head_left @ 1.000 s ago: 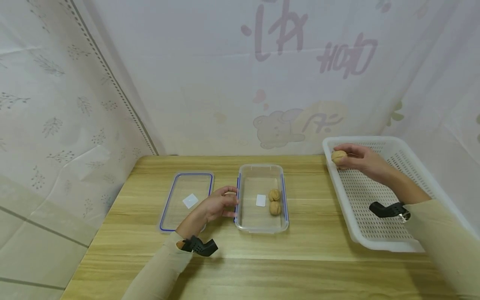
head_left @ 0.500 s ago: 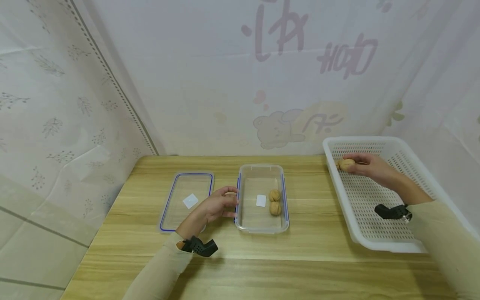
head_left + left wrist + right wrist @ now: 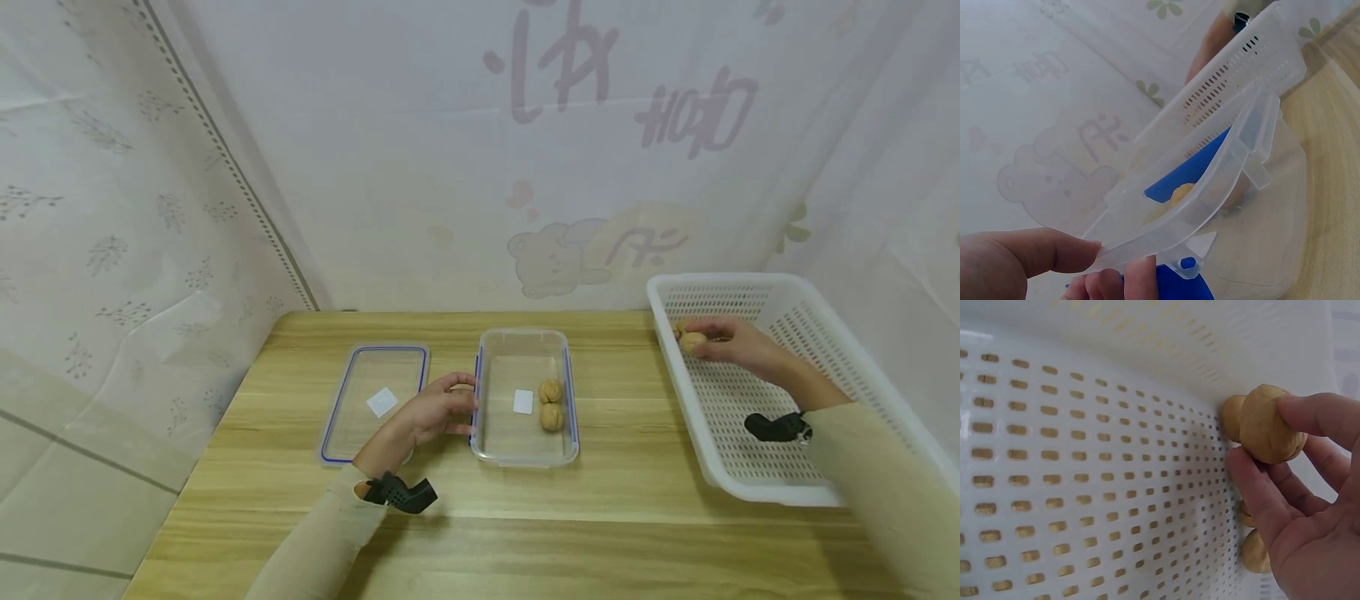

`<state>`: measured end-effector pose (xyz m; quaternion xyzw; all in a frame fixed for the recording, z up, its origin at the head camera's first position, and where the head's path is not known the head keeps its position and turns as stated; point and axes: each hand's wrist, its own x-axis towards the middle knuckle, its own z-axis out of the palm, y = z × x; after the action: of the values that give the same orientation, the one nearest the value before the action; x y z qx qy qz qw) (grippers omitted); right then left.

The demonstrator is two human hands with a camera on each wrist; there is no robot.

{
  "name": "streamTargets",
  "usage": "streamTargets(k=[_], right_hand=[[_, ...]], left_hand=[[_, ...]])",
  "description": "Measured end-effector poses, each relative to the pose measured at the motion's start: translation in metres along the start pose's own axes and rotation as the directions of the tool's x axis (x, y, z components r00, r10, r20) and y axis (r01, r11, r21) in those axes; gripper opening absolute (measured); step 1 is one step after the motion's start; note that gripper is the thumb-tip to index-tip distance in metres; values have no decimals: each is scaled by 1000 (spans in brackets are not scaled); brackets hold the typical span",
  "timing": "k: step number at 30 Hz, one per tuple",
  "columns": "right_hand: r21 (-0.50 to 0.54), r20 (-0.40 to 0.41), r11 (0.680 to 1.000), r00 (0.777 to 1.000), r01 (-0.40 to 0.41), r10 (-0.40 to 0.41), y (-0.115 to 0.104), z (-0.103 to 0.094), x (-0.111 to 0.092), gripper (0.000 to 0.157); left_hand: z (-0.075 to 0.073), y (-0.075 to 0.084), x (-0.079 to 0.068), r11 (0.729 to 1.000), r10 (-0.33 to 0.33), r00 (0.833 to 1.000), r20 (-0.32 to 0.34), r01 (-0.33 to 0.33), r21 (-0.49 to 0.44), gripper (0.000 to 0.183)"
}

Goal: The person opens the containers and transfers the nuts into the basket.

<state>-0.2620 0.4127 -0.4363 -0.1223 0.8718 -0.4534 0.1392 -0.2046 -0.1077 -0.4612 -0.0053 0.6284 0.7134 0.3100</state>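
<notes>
In the head view my right hand [image 3: 742,343] is inside the white basket at its far left corner. Its thumb and fingers pinch a walnut [image 3: 1269,425]. Right behind that one is another walnut [image 3: 1232,417], and a further walnut [image 3: 1255,553] lies below beside the fingers. My left hand [image 3: 435,408] holds the left side of a clear plastic food container [image 3: 517,452]; its thumb [image 3: 1063,250] is at the rim and its fingers at the blue flap. Along the container's right wall lie two walnuts, a far walnut [image 3: 551,390] and a near walnut [image 3: 552,417].
The white perforated basket [image 3: 708,454] stands on the right of the wooden table [image 3: 480,542]. A clear lid with a blue seal [image 3: 348,392] lies left of the container, partly under my left forearm. A printed curtain [image 3: 420,167] hangs behind the table.
My right hand has moved from the basket's left rim down into the basket, with a walnut at its fingertips throughout. The left hand and the container stay put.
</notes>
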Motion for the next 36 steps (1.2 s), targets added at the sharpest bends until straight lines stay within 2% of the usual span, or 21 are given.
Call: streamTargets(k=[4,12,18,27,32,36], right_hand=[[-14,-2,1000,1000,27,-27,6,2,2,46],[54,43,998,999,-28,26,7,9,9,47],[70,52,997,999,-18,14,5,16,14,46],[-72,24,997,1000,-12,14,5,21,18,46],[-164,-3,987,1000,8,-9,0,22,18,44],[-194,-6,981,1000,22,-23,-2,22,17,43]], left_hand=[[1,0,-1,1000,1,1000,-2,-1,1,43],[1,1,0,1000,0,1000,-3,0,3,42],[1,1,0,1000,1,1000,-1,-1,8,44],[1,0,-1,1000,6,1000,3,-6,0,42],[1,1,-1,1000,4,1000,1,-4,1,40],[1,1,-1,1000,5,1000,-1,-5,7,41]])
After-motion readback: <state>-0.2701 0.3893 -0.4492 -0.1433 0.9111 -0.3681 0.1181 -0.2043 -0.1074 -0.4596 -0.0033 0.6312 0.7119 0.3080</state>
